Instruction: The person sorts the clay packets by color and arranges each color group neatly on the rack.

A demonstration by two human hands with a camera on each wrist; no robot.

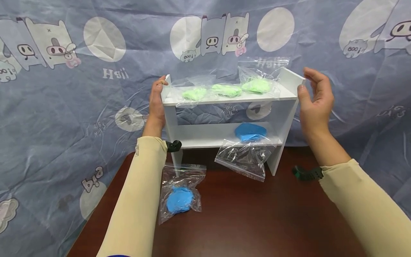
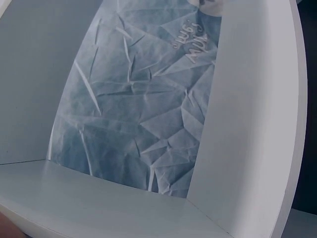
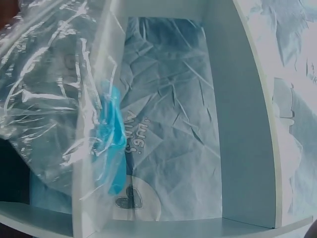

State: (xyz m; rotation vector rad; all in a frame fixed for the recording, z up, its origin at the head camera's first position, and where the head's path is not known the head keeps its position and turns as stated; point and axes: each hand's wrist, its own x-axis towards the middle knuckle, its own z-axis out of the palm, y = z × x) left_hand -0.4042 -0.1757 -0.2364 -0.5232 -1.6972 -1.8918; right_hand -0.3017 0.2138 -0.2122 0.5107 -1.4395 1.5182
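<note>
A white two-tier shelf (image 1: 229,144) stands at the back of the table. At its upper left side panel, my left hand (image 1: 157,101) grips the top edge with bent fingers; the thumb is hidden. My right hand (image 1: 316,101) is beside the upper right panel, its fingers loosely bent and thumb near the front corner; contact is unclear. Several light green lumps (image 1: 227,90) in clear zip bags lie along the top tier. On the lower tier sits a blue lump (image 1: 250,132), its clear bag (image 1: 245,157) hanging over the front edge, also seen in the right wrist view.
Another clear zip bag with a blue lump (image 1: 179,200) lies on the dark reddish-brown table (image 1: 257,217), left of the middle. Behind the shelf hangs a grey-blue cartoon-printed cloth (image 1: 135,78). Dark wrist straps (image 1: 173,145) stick out from both sleeves.
</note>
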